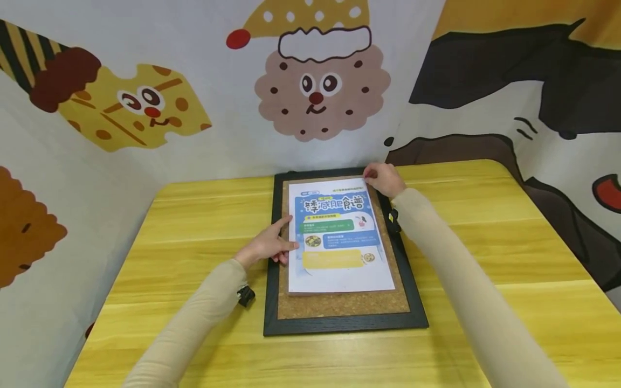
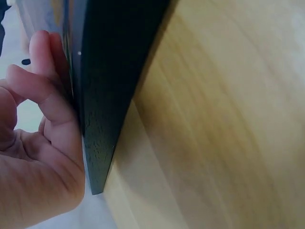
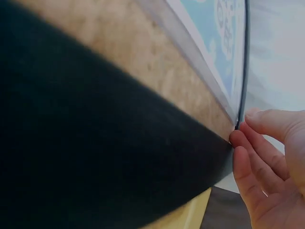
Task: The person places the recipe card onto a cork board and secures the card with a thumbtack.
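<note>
A printed sheet (image 1: pixel 339 280), white with blue, green and yellow panels, lies on a cork board (image 1: pixel 339 306) with a black frame (image 1: pixel 345 325). A greyish margin runs along the sheet's side in the right wrist view. At the sheet's left edge is my left hand (image 1: pixel 266 243), thumb and index finger spread apart with their tips at the edge; its other fingers bend over the frame side. My right hand (image 1: pixel 385 179) pinches the sheet's top right corner between thumb and fingertips. The fingers hide that corner.
The board lies flat on a yellow wood-grain table (image 1: pixel 204 215), its top end close to the wall cloth (image 1: pixel 213 156) printed with cartoon food faces. Table surface extends on both sides of the board. Small black wrist devices (image 1: pixel 246 296) sit on both sleeves.
</note>
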The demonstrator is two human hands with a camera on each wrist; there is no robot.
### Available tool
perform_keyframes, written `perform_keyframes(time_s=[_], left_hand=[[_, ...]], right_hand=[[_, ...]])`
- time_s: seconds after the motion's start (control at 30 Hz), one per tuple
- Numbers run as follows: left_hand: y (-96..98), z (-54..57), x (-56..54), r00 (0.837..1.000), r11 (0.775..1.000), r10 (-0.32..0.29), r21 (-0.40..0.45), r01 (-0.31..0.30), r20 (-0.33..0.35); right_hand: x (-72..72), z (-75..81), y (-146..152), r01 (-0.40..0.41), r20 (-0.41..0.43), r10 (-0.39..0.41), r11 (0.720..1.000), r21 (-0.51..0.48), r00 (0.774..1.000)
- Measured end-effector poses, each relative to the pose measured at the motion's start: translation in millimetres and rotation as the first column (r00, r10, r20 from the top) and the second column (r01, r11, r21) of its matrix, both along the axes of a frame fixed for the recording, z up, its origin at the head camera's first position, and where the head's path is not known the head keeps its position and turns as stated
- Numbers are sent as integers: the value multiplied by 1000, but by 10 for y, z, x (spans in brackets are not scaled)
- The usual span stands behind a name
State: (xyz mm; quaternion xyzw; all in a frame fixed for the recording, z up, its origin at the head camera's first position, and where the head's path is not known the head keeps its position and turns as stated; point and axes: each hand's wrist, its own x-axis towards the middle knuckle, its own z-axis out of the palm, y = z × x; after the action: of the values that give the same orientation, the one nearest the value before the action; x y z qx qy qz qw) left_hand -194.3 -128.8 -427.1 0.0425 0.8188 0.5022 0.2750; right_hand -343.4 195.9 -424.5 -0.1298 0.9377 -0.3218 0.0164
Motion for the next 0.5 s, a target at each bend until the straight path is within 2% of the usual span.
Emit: perform_keyframes(time_s=[0.27,0.4,0.5], left_hand=[[56,47,13,999,995,-33,-91,32,-6],[62,52,-1,996,986,-77,-152,70,-41],[56,69,-7,989,970,-118,-226,96,-88]], right_hand=[[-72,-59,-24,26,22,-26,999,28,999],[-91,-48,-37,27,11,-28,998,61,1000],[-97,-38,-52,28,12,-29,996,87,1000]])
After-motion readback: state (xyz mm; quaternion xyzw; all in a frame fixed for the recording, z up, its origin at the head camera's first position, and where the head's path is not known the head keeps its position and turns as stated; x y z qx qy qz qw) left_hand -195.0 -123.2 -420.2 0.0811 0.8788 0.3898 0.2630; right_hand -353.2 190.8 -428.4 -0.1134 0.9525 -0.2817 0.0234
